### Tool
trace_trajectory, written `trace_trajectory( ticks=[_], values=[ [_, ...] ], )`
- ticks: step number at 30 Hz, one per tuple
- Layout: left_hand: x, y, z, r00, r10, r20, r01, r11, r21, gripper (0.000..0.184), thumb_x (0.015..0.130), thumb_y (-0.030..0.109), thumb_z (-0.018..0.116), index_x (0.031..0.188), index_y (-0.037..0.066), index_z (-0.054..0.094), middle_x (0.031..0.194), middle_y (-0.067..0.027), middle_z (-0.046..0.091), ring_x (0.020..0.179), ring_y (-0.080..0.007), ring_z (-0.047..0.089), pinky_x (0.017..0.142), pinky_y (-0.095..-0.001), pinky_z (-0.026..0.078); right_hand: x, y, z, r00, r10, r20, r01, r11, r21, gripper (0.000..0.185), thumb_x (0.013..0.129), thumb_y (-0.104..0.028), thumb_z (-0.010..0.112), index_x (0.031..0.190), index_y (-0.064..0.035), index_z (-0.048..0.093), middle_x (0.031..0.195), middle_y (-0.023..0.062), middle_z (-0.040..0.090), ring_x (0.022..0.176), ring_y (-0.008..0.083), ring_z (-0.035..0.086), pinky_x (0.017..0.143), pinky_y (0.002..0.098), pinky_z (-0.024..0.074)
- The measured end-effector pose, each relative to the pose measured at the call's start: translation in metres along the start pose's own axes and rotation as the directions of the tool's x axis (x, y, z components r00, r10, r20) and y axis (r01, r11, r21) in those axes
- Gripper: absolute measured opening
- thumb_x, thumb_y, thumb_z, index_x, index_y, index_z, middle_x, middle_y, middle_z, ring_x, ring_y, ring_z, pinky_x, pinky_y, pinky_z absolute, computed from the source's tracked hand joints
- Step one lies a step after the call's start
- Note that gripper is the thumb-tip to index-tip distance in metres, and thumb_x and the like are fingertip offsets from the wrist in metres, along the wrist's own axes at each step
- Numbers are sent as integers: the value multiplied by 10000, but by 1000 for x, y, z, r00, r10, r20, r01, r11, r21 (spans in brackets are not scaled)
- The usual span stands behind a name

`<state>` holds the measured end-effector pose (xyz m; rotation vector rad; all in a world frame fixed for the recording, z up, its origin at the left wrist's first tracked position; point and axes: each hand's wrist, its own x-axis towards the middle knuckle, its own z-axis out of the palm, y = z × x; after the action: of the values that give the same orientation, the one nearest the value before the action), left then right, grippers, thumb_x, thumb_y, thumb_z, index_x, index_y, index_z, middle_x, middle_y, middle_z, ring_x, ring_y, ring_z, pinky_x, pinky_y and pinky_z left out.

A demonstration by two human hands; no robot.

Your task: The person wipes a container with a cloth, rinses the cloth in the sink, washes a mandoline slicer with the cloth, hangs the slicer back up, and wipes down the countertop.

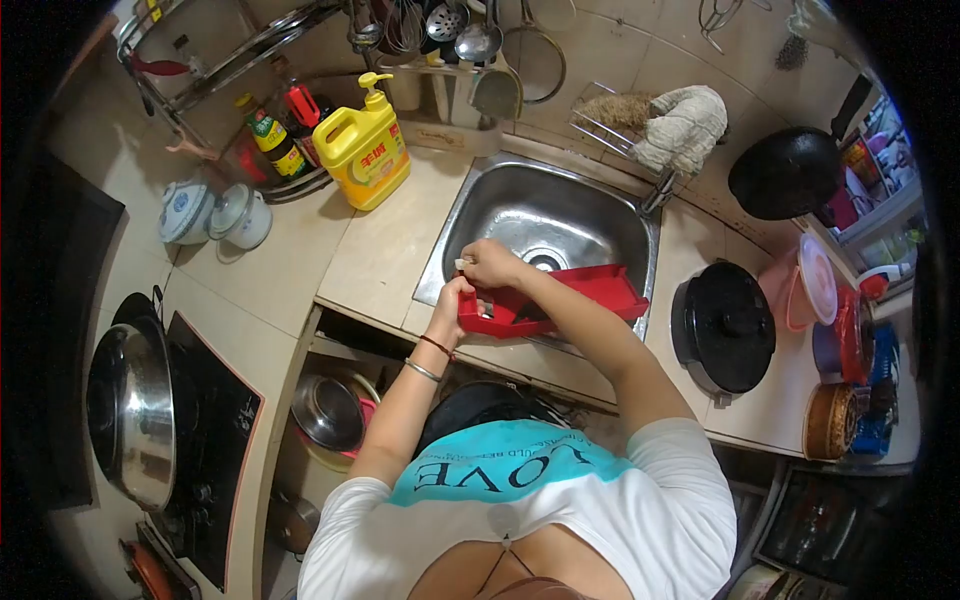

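A long red plastic tray-like piece (590, 297) with raised sides is held at a slant over the front edge of the steel sink (590, 196). My left hand (452, 308) grips its left end, fingers wrapped round the edge. Just above, my right hand (492, 264) is closed at the same corner, the forearm crossing over the red piece. A small whitish bit (461, 265) shows at the right fingertips, too small to name. Part of the red piece is hidden by the right forearm.
A yellow pump bottle (362, 150) stands left of the sink. The faucet (660, 190) is at the back right, beneath a cloth (685, 128) on a wire rack. A black round appliance (723, 328) sits to the right. A steel wok (135, 415) rests on the stove at left.
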<state>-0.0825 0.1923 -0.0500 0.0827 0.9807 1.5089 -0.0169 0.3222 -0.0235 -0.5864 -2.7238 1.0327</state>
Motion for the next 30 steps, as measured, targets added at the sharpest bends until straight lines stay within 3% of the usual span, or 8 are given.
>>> trace_trajectory(
  ticks=[4, 7, 9, 14, 15, 19, 25, 30],
  values=[
    [-1, 2, -9, 999, -40, -32, 42, 997, 61, 251, 701, 158, 470, 888, -4, 512, 680, -109, 551, 466, -187, 504, 444, -305, 457, 1, 45, -4, 984, 123, 127, -103, 983, -151, 174, 744, -184, 613, 823, -39, 669, 722, 165, 654, 663, 287, 637, 606, 380, 494],
    [0, 4, -11, 1000, -5, 7, 4, 989, 145, 283, 703, 168, 462, 901, -26, 520, 701, -131, 561, 487, -188, 508, 461, -313, 464, -5, 52, -25, 953, 252, 170, -297, 889, 350, 138, 768, -142, 597, 809, -26, 659, 696, 82, 642, 635, 176, 606, 561, 322, 478],
    [-1, 5, -4, 1000, -23, -14, 24, 998, 58, 305, 694, 170, 459, 888, -56, 525, 698, -160, 579, 454, -201, 511, 433, -307, 469, -8, 40, -42, 957, 259, 131, -289, 878, 381, 187, 749, -188, 626, 842, -34, 678, 690, 70, 646, 590, 151, 596, 533, 309, 481],
    [-1, 7, -5, 1000, -24, 0, 24, 997, 79, 329, 697, 180, 451, 935, -35, 526, 733, -148, 576, 488, -193, 509, 474, -322, 475, -14, 2, -53, 932, 146, 331, -285, 861, 422, 300, 836, -293, 578, 943, -30, 675, 740, 46, 651, 623, 140, 600, 570, 287, 494],
    [-1, 7, -4, 999, -37, 7, 36, 996, 78, 326, 697, 175, 448, 935, -33, 525, 741, -148, 579, 488, -193, 512, 474, -323, 476, -14, 2, -43, 956, 51, 290, -173, 894, 414, 308, 882, -286, 514, 919, -21, 667, 767, 83, 658, 652, 176, 610, 617, 312, 496],
    [2, 8, -7, 997, -67, 37, 63, 994, 86, 313, 696, 159, 440, 936, -23, 524, 745, -148, 584, 485, -194, 524, 474, -326, 482, -4, 7, -24, 959, -76, 273, 26, 983, 181, 285, 868, -251, 511, 887, 0, 646, 808, 189, 644, 738, 308, 629, 678, 386, 485],
    [0, 8, -7, 996, -85, 12, 84, 994, 65, 128, 697, 149, 438, 776, 52, 466, 608, -115, 529, 483, -228, 532, 492, -360, 496, 2, 6, -7, 914, -392, 107, 406, 864, -298, 183, 798, -206, 577, 770, -33, 632, 739, 150, 604, 766, 341, 605, 666, 417, 480],
    [-5, 9, -4, 995, -97, -14, 98, 994, 39, 124, 699, 152, 441, 773, 56, 467, 581, -103, 515, 477, -229, 535, 490, -358, 497, 1, -3, -4, 936, -341, 85, 349, 876, -332, 181, 780, -203, 581, 699, -44, 612, 721, 135, 593, 740, 329, 611, 666, 422, 485]
  ],
)
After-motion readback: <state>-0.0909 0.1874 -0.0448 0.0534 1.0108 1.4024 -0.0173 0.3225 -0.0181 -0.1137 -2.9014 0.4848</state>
